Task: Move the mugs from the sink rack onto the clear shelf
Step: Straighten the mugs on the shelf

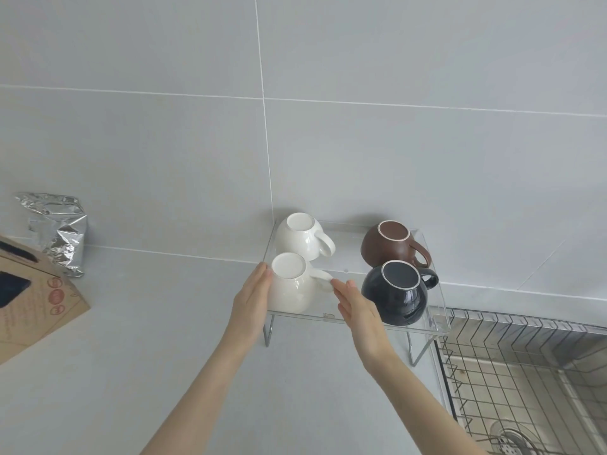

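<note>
Four mugs stand upside down on the clear shelf against the tiled wall. A white mug sits at the back left and a brown mug at the back right. A dark blue mug is at the front right. The front white mug rests on the shelf's front left corner. My left hand lies flat against its left side with the fingers straight. My right hand is stretched out, fingertips touching that mug's handle. The wire sink rack at the lower right holds no mugs in view.
A crumpled foil bag stands at the left by the wall, with a brown cardboard box in front of it. The steel sink with its drain lies under the rack. The shelf stands on thin metal legs on the grey counter.
</note>
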{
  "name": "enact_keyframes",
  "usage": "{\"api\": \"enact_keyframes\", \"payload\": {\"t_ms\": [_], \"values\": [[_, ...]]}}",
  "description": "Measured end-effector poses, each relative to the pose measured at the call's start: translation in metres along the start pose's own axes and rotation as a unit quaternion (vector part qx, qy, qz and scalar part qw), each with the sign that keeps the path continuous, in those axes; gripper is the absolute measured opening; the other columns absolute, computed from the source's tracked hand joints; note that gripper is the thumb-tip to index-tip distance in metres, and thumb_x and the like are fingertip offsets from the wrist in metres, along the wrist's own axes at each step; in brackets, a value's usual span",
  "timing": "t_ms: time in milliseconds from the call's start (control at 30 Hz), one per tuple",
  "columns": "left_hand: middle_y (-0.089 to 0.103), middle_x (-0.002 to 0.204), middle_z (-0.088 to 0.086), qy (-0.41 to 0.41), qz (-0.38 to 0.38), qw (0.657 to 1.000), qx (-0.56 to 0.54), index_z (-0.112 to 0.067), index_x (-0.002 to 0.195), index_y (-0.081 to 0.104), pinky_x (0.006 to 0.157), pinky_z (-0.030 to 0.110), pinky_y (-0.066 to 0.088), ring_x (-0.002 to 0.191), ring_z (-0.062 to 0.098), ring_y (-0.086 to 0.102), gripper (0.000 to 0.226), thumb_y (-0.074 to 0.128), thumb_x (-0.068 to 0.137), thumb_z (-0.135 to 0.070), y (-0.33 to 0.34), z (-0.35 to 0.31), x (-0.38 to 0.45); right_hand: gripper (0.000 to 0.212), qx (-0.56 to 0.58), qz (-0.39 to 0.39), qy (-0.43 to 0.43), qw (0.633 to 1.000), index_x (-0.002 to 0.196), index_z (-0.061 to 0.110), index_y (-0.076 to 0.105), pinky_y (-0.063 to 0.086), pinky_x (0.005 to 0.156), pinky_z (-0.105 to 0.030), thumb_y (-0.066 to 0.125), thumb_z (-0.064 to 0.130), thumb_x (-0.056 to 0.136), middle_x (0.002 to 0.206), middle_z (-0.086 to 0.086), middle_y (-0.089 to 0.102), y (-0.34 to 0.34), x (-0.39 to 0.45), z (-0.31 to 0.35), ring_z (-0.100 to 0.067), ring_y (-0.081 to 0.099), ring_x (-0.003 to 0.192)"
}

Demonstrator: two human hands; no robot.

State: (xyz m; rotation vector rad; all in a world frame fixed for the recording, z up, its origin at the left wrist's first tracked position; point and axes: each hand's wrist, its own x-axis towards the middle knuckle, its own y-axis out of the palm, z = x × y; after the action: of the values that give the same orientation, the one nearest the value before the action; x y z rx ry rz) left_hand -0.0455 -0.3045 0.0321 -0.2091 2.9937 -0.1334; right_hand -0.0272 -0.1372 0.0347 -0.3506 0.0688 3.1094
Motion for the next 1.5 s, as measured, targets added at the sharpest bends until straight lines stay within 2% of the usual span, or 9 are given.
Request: {"api": "enact_keyframes", "payload": {"t_ms": [267,367,433,567,633,867,1067,1333,1500], "values": [[0.032,0.152,0.0,-0.017,0.027,0.999,-0.008,-0.013,0.14,0.034,0.117,0.03,0.019,0.14,0.014,0.029,0.062,0.03,0.09,-0.049,-0.005,-0.043,0.061,0.047,-0.024,-0.032,-0.02,0.999,0.135,0.022,0.039,0.026,0.111,-0.025,0.033,0.043,0.094,0.142,0.009,0.04,0.003,0.033,0.029,-0.008,0.039,0.128],[0.025,0.155,-0.002,-0.02,0.061,0.998,-0.015,-0.013,0.143,0.026,0.115,0.024,0.013,0.144,0.012,0.02,0.057,0.019,0.096,-0.043,0.009,-0.055,0.083,0.043,-0.007,0.022,0.007,1.0,0.138,0.027,0.031,0.03,0.077,-0.002,0.022,0.038,0.097,0.123,0.018,0.035,0.01,0.049,0.033,0.006,0.049,0.089],[0.035,0.149,-0.004,-0.027,0.085,0.996,-0.016,-0.016,0.139,0.036,0.112,0.021,0.017,0.14,0.01,0.025,0.057,0.014,0.095,-0.045,0.017,-0.055,0.095,0.041,-0.017,0.036,0.004,0.999,0.134,0.036,0.033,0.038,0.067,0.002,0.019,0.044,0.096,0.126,0.023,0.036,0.017,0.056,0.029,0.006,0.051,0.094],[0.05,0.094,-0.023,-0.018,0.087,0.996,-0.002,-0.036,0.09,0.054,0.083,0.008,0.032,0.103,-0.003,0.041,0.043,0.012,0.096,-0.044,0.028,-0.052,0.099,0.043,-0.015,0.045,0.004,0.999,0.13,0.042,0.036,0.042,0.081,-0.006,0.017,0.052,0.093,0.134,0.028,0.036,0.018,0.066,0.021,0.002,0.048,0.114],[0.049,0.102,-0.023,-0.005,0.08,0.997,-0.013,-0.036,0.104,0.051,0.087,0.012,0.031,0.11,-0.001,0.037,0.041,0.011,0.096,-0.042,0.027,-0.047,0.099,0.04,-0.009,0.048,0.014,0.999,0.133,0.037,0.027,0.033,0.075,0.006,0.014,0.043,0.096,0.126,0.03,0.028,0.012,0.068,0.025,0.008,0.037,0.111],[0.035,0.15,-0.004,-0.009,0.087,0.996,-0.014,-0.021,0.136,0.042,0.108,0.019,0.017,0.141,0.01,0.024,0.061,0.01,0.093,-0.05,0.016,-0.034,0.101,0.055,-0.017,0.045,0.033,0.998,0.141,0.028,0.022,0.008,0.108,-0.022,0.014,0.051,0.092,0.153,0.009,0.017,0.006,0.086,0.026,-0.006,0.012,0.14],[0.025,0.154,-0.004,-0.024,0.077,0.997,0.003,-0.018,0.14,0.034,0.115,0.027,0.012,0.144,0.017,0.017,0.064,0.011,0.092,-0.053,0.017,-0.034,0.097,0.052,0.009,0.02,0.025,0.999,0.141,0.023,0.026,0.011,0.097,-0.017,0.017,0.046,0.095,0.152,0.008,0.023,0.011,0.088,0.032,-0.008,0.015,0.14],[0.035,0.15,-0.004,0.0,0.024,0.997,0.066,-0.02,0.137,0.041,0.1,0.023,0.02,0.139,0.014,0.03,0.062,0.023,0.09,-0.055,0.035,-0.062,0.097,0.055,0.006,-0.026,-0.034,0.999,0.142,0.019,0.025,0.015,0.114,-0.031,0.029,0.046,0.094,0.153,0.003,0.024,-0.008,0.073,0.058,-0.014,0.023,0.14],[0.035,0.149,-0.008,0.012,0.133,0.991,0.024,-0.021,0.137,0.04,0.116,0.03,0.015,0.141,0.015,0.026,0.059,0.018,0.092,-0.052,0.09,-0.071,0.083,0.043,0.011,-0.107,-0.104,0.989,0.127,0.025,0.047,0.033,0.108,-0.031,0.036,0.045,0.09,0.135,0.003,0.051,-0.078,0.051,0.077,-0.015,0.048,0.124]]}}
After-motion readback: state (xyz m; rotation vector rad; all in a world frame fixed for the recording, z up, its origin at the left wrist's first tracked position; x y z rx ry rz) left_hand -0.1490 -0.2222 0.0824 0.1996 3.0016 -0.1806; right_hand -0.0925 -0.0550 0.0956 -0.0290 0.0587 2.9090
